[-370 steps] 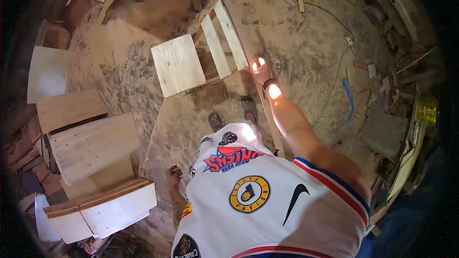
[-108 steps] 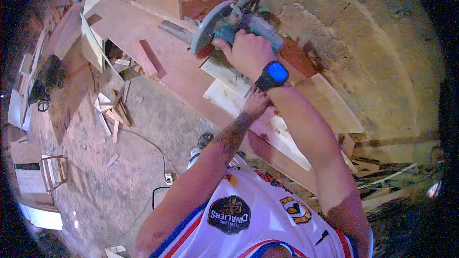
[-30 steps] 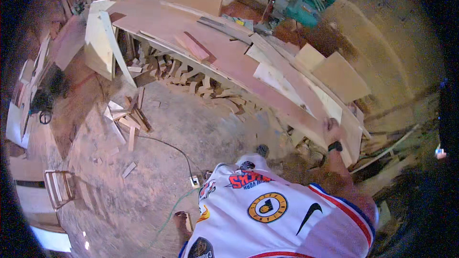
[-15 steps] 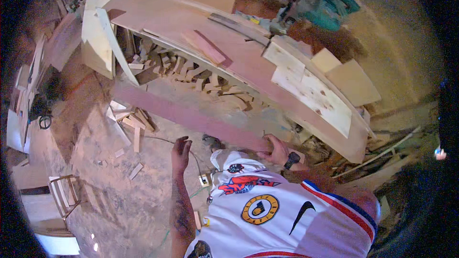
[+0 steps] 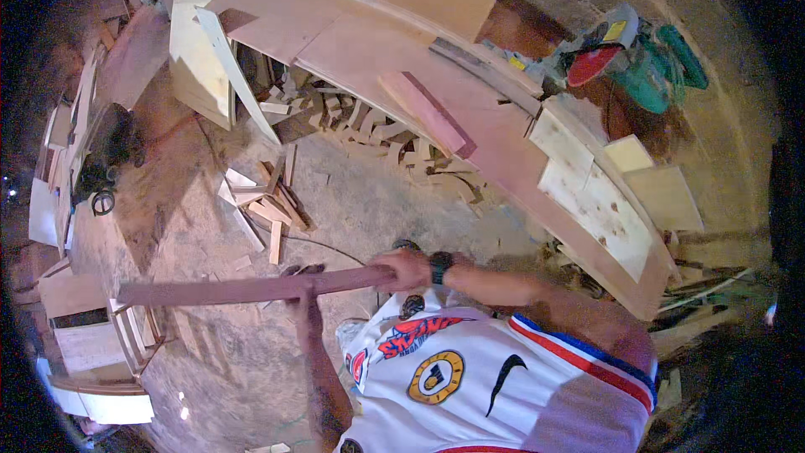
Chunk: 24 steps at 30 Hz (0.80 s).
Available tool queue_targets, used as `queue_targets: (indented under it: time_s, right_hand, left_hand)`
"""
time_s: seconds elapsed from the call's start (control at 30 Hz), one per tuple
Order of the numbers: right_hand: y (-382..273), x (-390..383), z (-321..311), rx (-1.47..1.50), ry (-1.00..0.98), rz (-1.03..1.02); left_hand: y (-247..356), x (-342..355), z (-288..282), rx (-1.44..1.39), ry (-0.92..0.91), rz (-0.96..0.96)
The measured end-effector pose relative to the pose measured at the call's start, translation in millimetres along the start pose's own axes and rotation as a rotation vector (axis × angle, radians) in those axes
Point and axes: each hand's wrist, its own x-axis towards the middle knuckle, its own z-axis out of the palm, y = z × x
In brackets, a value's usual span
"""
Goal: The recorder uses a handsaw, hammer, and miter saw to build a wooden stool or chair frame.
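Observation:
A long, narrow reddish wooden plank stretches sideways in front of me, its free end pointing left. My right hand, with a dark watch at the wrist, is closed round the plank's right end. Farther along, my left hand is at the plank's middle, fingertips showing past its far edge; the hand is dark and slightly blurred, and the plank hides part of it. It seems to hold the plank from beneath.
Ahead stands a long workbench bearing a reddish wood block and a pale board. Curved offcuts lie under it. A scrap pile is on the dusty floor, near a wooden frame. A green power tool sits beyond the bench.
The plank has swung from pointing far left, near the bench, to lying across in front of me. My right hand has moved left with it, and my left hand now meets the plank.

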Motion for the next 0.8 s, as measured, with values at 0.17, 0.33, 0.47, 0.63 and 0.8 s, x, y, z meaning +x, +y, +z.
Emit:
queue_targets:
  time_s: [0.17, 0.33, 0.47, 0.63, 0.8]
  right_hand:
    - [-53, 107, 55, -0.242, -0.006, -0.209]
    - [-143, 178, 126, -0.151, -0.251, -0.070]
    - [-221, 216, 199, -0.265, -0.152, 0.053]
    - [-264, 303, 298, -0.281, -0.040, -0.080]
    - [-296, 347, 309, -0.402, 0.007, -0.151]
  left_hand:
    - [25, -17, -90, -0.137, 0.293, 0.172]
    - [54, -80, -203, -0.106, 0.576, 0.197]
    - [93, -93, -298, 0.041, 0.672, 0.110]
    - [97, -99, -435, 0.244, 0.523, 0.078]
    - [96, -138, -575, 0.345, 0.435, 0.146]
